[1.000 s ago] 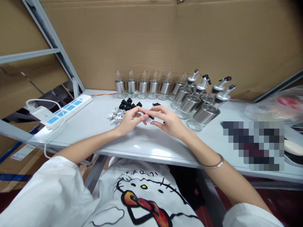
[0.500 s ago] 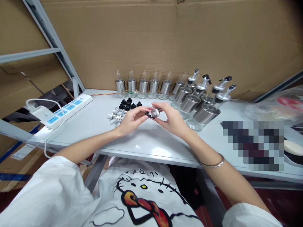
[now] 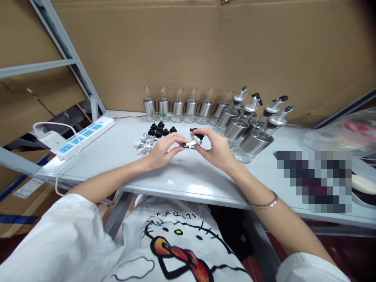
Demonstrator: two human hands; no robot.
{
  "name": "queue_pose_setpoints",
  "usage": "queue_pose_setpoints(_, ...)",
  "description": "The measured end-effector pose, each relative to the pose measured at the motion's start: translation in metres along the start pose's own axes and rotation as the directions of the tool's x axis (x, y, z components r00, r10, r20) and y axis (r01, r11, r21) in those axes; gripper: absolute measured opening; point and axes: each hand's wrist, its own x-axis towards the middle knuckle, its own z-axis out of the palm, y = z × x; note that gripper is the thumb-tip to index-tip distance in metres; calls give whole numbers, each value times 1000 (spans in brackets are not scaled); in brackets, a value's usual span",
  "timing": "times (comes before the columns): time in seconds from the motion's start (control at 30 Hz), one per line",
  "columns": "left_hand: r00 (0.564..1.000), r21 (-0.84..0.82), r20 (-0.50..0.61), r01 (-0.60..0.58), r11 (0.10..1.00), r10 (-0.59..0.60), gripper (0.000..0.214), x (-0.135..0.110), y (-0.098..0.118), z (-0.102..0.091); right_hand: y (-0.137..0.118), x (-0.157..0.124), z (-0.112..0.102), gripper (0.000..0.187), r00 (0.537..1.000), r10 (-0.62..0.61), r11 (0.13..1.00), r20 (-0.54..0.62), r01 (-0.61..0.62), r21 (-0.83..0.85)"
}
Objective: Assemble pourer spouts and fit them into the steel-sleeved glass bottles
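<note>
Above the middle of the table, a silver-and-black bottle pourer (image 3: 194, 140) is held between my two hands. My right hand (image 3: 216, 147) grips its round collar and black stopper end. The fingertips of my left hand (image 3: 167, 150) are closed on the black tip of its spout. Close to my left hand lie a pile of silver spouts (image 3: 143, 144) and a cluster of black stoppers (image 3: 158, 130). Beyond my right hand stand several glass bottles with steel sleeves (image 3: 236, 128), fitted with pourers like this one.
A row of open-necked glass bottles (image 3: 178, 106) lines the back of the table against the cardboard wall (image 3: 190, 47). At left lies a white power strip (image 3: 85, 137) with a plugged-in charger (image 3: 53, 141). A clear plastic bag (image 3: 337, 131) rests at right, behind a blurred-out patch.
The pourer has turned in my hands: its spout now points left and its black stopper end shows at right. My left fingers have shifted to the spout tip.
</note>
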Motion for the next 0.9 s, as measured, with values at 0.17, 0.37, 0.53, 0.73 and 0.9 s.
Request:
queue_pose_setpoints(0.17,1000,-24,-20,9,1000,-9,14,2,2,-1,-1,0,0,23,999,2,1000,-33,-1,22)
queue_pose_setpoints(0.37,995,-57,-8,98,994,-99,19,5,8,-7,-1,2,-3,33,992,-124,992,38,123,25)
queue_pose_setpoints(0.53,977,-16,32,211,977,-211,20,4,9,-6,-6,6,-6,23,980,-151,984,128,161,-72)
queue_pose_setpoints(0.73,969,51,119,210,976,-215,22,11,18,-1,-2,5,-6,10,974,-7,974,228,58,-218)
queue_pose_setpoints(0.9,976,127,158,129,983,-149,27,35,20,1,5,5,-10,11,983,122,975,140,-92,-202)
